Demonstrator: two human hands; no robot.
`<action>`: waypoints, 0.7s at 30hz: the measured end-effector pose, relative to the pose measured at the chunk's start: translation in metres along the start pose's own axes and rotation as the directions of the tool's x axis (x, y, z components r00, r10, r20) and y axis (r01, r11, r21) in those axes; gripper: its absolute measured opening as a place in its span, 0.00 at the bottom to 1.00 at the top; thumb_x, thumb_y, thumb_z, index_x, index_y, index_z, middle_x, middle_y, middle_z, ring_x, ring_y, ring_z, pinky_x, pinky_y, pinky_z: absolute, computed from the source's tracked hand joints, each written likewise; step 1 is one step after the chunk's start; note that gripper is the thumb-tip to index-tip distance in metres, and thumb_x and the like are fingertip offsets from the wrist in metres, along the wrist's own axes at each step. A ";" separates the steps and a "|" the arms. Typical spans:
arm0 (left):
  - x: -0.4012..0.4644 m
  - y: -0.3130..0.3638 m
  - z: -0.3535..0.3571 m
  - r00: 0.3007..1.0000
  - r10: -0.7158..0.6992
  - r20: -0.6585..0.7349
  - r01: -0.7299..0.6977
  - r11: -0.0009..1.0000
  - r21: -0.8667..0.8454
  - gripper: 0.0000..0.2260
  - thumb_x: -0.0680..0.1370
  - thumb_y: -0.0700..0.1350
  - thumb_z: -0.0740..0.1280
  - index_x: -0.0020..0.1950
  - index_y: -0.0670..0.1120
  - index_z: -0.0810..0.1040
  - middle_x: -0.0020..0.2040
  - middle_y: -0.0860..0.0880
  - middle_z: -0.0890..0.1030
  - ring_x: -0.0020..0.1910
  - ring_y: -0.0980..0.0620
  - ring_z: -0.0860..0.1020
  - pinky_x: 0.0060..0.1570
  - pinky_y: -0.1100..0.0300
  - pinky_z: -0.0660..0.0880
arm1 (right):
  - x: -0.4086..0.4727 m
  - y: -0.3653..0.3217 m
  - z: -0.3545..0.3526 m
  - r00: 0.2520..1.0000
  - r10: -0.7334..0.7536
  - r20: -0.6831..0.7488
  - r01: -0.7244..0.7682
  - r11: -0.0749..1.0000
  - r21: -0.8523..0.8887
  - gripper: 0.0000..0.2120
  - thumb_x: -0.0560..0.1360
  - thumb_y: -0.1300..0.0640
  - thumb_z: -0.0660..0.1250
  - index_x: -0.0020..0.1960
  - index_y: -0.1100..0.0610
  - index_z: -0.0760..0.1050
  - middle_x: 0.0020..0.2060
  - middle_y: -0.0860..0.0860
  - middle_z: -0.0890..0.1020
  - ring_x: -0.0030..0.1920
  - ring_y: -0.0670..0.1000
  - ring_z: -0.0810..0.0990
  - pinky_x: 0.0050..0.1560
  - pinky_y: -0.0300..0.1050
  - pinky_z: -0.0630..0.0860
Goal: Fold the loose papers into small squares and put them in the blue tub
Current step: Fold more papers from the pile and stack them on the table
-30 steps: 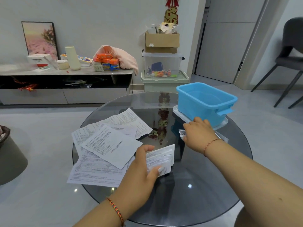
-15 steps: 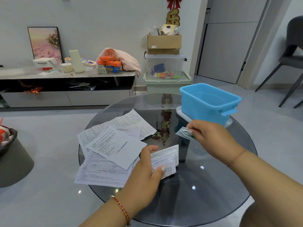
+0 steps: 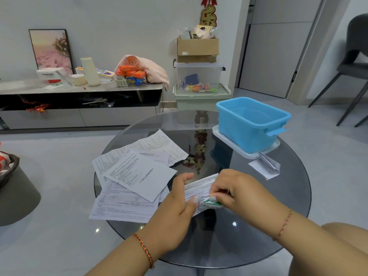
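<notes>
1. Our right hand [image 3: 237, 189] has come back from the right side of the frame, where a second ago it was reaching toward the base of the blue tub [image 3: 251, 122]. It now sits at lower centre, fingers curled and pinching a small green-and-white slip [image 3: 211, 203].

2. That slip is now laid against the folded bundle [image 3: 200, 188], which our left hand [image 3: 179, 204] grips between thumb and fingers just as it did a second ago; the bundle has barely shifted.

3. We read this as gathering: the small slip joins the bundle so both can be creased together, rather than going into the tub alone.

4. The loose papers [image 3: 139, 174] lie unfolded in a fanned pile at centre left on the glass table [image 3: 258, 236], touching our left hand's edge. They look unchanged.

5. A partly folded sheet [image 3: 265, 166] rests at centre right, beside the white lid [image 3: 245, 152] under the tub.

6. The tub stands at upper right of the table, and what we can see of its inside shows no paper. So we judge the task to be early, with most folding ahead.
</notes>
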State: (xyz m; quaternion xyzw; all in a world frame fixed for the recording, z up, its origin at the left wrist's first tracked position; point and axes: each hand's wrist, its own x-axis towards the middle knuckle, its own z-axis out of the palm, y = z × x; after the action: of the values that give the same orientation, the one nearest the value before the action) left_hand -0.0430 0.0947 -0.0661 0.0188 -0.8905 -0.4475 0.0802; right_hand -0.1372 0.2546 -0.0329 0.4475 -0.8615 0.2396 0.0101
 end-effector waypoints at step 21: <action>0.001 -0.005 0.007 0.996 0.003 -0.088 0.004 0.997 0.078 0.23 0.78 0.47 0.65 0.62 0.64 0.54 0.58 0.60 0.70 0.51 0.66 0.70 0.44 0.84 0.63 | -0.003 0.082 -0.037 0.698 0.591 -0.404 -0.699 0.686 -0.202 0.19 0.71 0.43 0.68 0.49 0.59 0.75 0.46 0.56 0.80 0.45 0.58 0.76 0.40 0.45 0.69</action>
State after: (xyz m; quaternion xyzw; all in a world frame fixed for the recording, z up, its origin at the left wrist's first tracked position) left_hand -0.0457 0.0974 -0.0737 0.0418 -0.9028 -0.4112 0.1186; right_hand -0.2063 0.3127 -0.0339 0.0589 -0.9790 0.1409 0.1349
